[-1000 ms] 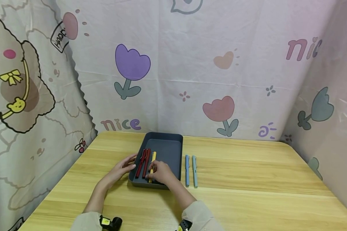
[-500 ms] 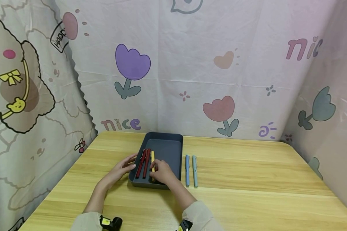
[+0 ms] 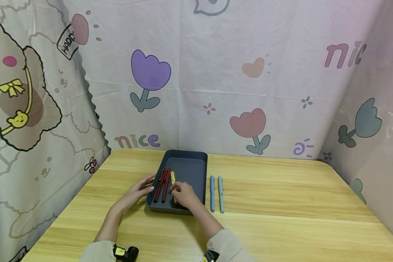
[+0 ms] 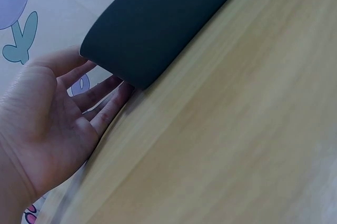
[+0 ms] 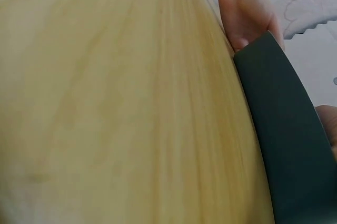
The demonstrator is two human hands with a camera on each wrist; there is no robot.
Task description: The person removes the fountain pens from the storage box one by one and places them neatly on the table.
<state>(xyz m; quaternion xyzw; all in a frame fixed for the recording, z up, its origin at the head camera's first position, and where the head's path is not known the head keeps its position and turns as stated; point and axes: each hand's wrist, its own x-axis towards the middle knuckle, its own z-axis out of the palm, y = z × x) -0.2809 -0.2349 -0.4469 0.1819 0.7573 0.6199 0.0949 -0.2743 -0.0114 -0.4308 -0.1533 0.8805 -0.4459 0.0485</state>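
A dark grey tray (image 3: 190, 163) lies on the wooden table with two dark red pens (image 3: 165, 185) at its left side. To their right a yellow pen (image 3: 173, 177) lies lengthwise, partly covered by my right hand (image 3: 186, 194), whose curled fingers pinch it. My left hand (image 3: 141, 187) is at the tray's left wall, fingers extended along the outside and thumb at the rim. In the left wrist view the left hand (image 4: 63, 113) has its fingertips right against the tray's end wall (image 4: 137, 29). The right wrist view hides most of the right hand behind the wall.
On the table (image 3: 275, 233), right of the tray, a blue pen (image 3: 212, 194) and a light green pen (image 3: 221, 194) lie side by side. A printed cloth (image 3: 196, 72) hangs behind the table and along both sides.
The yellow pen's lower end has shifted slightly away from the tray's near edge and right, its top slightly left. My right hand has moved slightly with it; the left hand stays put.
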